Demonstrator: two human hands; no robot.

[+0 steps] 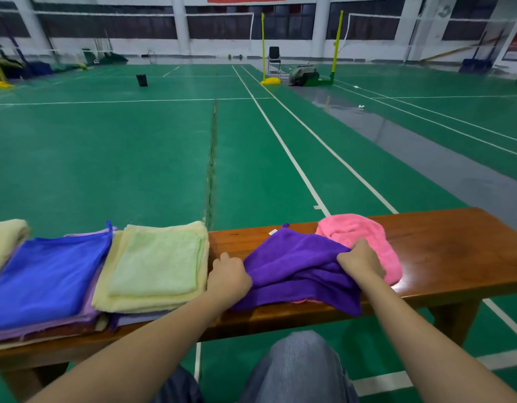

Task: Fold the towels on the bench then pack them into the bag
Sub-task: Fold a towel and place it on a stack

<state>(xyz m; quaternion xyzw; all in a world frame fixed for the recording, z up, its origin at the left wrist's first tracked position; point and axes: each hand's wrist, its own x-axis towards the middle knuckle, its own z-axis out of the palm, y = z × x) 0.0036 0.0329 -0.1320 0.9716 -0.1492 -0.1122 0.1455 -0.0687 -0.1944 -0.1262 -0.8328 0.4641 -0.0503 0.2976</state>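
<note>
Both hands are yours: on the bench (pixel 455 251), your left hand (pixel 228 276) curls its fingers round the purple towel (pixel 295 257)'s left edge, while your right hand (pixel 360 261) clamps its bunched right side; a pink towel (pixel 365 231) lies partly beneath.

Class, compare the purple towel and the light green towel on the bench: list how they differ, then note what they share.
Colour: the purple towel is deep violet, the light green towel pale. State: the purple towel is rumpled; the light green towel lies folded flat. Handling: the left hand and right hand grip the purple towel; no hand touches the light green towel. Both are on the bench.
</note>
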